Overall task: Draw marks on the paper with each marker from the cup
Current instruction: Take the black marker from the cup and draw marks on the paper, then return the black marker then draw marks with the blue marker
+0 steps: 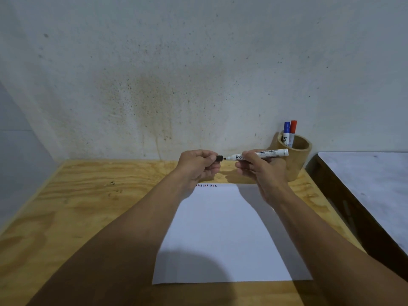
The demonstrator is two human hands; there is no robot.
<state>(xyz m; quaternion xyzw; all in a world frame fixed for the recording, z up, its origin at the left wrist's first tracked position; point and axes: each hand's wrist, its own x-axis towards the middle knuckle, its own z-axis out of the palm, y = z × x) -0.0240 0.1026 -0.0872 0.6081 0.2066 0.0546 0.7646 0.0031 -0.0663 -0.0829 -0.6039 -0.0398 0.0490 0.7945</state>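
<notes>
Head view: a person's two bare hands raised over a sheet of paper on a plywood counter.
Left hand [198, 163]: closed grip around a black cap [219, 158], whose open end faces 3 o'clock.
Right hand [258, 166]: closed grip around the white barrel of a black marker [262, 154], held roughly level, tip pointing to 9 o'clock.
Tip and cap: just apart, nearly in line; whether the cap is coming off or going on cannot be told.
Step in hand, judged: if capping, the tip should enter the cap squarely along one axis and be pressed home; if uncapping, the cap stays in the left hand while the tip goes down to the sheet.
Paper [225, 230]: lies flat below the hands; a short row of small red, blue and dark marks [206, 185] sits at its 12 o'clock edge.
Cup [297, 159]: a tan cylinder at 2 o'clock from the paper, near the wall, holding a blue marker [286, 133] and a red marker [293, 131], both capped and upright.
Counter [77, 195]: pale grained plywood, bare to the left.
Room: a stained, speckled grey wall [176, 74] behind; a second pale-topped surface [371, 184] with a dark frame at 3 o'clock.
</notes>
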